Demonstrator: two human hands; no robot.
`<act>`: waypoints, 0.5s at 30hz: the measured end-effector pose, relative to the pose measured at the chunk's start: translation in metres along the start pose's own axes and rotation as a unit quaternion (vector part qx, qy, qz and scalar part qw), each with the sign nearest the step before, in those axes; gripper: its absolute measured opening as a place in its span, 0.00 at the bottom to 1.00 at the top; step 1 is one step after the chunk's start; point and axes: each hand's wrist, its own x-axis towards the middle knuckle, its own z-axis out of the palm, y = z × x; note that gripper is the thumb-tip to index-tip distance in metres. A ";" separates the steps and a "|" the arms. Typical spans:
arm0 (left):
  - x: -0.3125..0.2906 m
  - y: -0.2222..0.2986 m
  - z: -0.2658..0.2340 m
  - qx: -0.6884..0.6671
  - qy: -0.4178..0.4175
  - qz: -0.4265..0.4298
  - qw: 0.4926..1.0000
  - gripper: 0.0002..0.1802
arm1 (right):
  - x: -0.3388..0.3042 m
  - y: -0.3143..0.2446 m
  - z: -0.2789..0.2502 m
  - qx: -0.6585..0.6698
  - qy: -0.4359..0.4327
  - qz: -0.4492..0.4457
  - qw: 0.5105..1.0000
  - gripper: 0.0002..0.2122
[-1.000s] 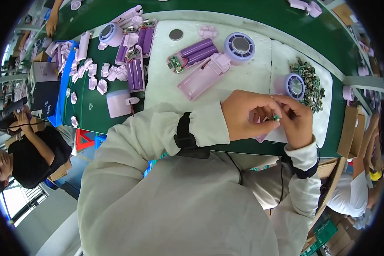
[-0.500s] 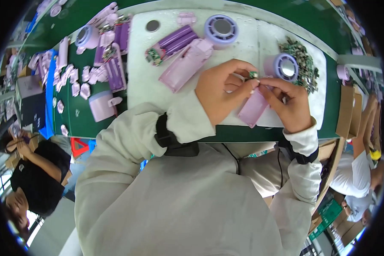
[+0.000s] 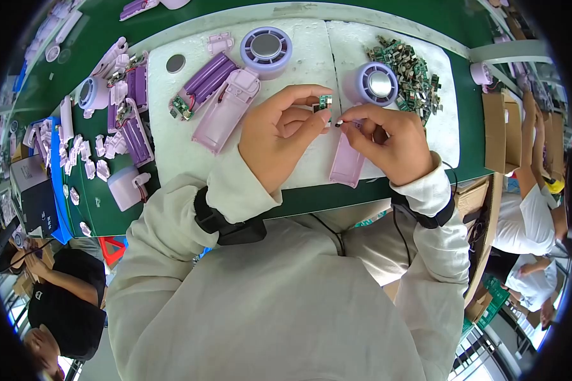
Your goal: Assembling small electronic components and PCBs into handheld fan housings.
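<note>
My left hand (image 3: 274, 136) pinches a small green circuit board (image 3: 325, 101) between thumb and fingertips, above the white foam sheet. Just to its right, my right hand (image 3: 391, 136) is closed on a tiny white connector (image 3: 339, 123), with a short gap between it and the board. Below the right hand lies a pale purple housing (image 3: 347, 162), partly covered by that hand. A round lilac fan head (image 3: 378, 84) with a silver centre sits behind the right hand. Left of my left hand rest an open pink shell (image 3: 225, 114) and purple battery cells (image 3: 210, 79) with a board attached.
A heap of green circuit boards (image 3: 413, 76) covers the foam's right part. Another fan head (image 3: 265, 52) and a grey disc (image 3: 175, 63) are at the back. Purple parts (image 3: 133, 136) crowd the green table's left. Cardboard boxes (image 3: 503, 133) stand right; co-workers are at both sides.
My hands have drawn apart from where they met at the circuit board. The board stays in the left hand, the white connector in the right. The whole view has shifted.
</note>
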 end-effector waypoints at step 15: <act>0.000 0.004 0.006 0.012 -0.003 0.001 1.000 0.19 | -0.001 -0.009 -0.005 0.086 0.030 0.082 0.992 0.08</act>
